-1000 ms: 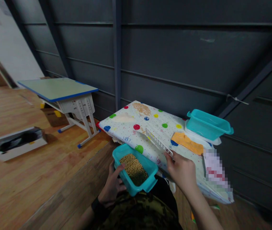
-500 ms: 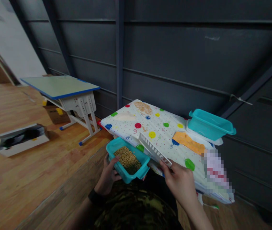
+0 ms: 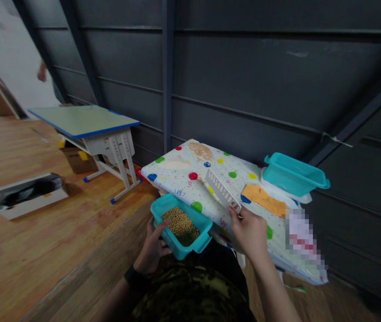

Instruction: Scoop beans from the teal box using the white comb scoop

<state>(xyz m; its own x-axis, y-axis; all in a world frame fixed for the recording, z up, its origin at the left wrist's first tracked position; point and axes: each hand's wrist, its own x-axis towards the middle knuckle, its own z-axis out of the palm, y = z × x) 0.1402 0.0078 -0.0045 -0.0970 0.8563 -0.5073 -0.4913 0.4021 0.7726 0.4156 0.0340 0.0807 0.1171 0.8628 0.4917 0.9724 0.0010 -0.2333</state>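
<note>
My left hand (image 3: 152, 246) grips the near left side of a turquoise plastic container (image 3: 190, 213), thumb over the rim. Inside it are yellowish beans (image 3: 177, 220), with small dark green ones (image 3: 189, 238) at the near end. It is held at the front edge of a table with a balloon-print cover (image 3: 195, 194). My right hand (image 3: 251, 230) is closed on one end of a white slotted plastic strip (image 3: 222, 190), tilted over the cover. Just behind the strip's far end lies a small scatter of grains, partly hidden.
Tan grains (image 3: 200, 151) and a pale, fine-looking patch (image 3: 174, 164) lie at the table's far left. An orange cloth (image 3: 264, 200) and another turquoise container (image 3: 294, 176) are on the right. A desk (image 3: 86, 120) and open white box (image 3: 31, 197) stand left. Dark wall panels rise behind.
My right hand has moved the slotted strip away from me and slightly right, farther over the table. The bean container has barely shifted. Another person's hand has appeared at the far left.
</note>
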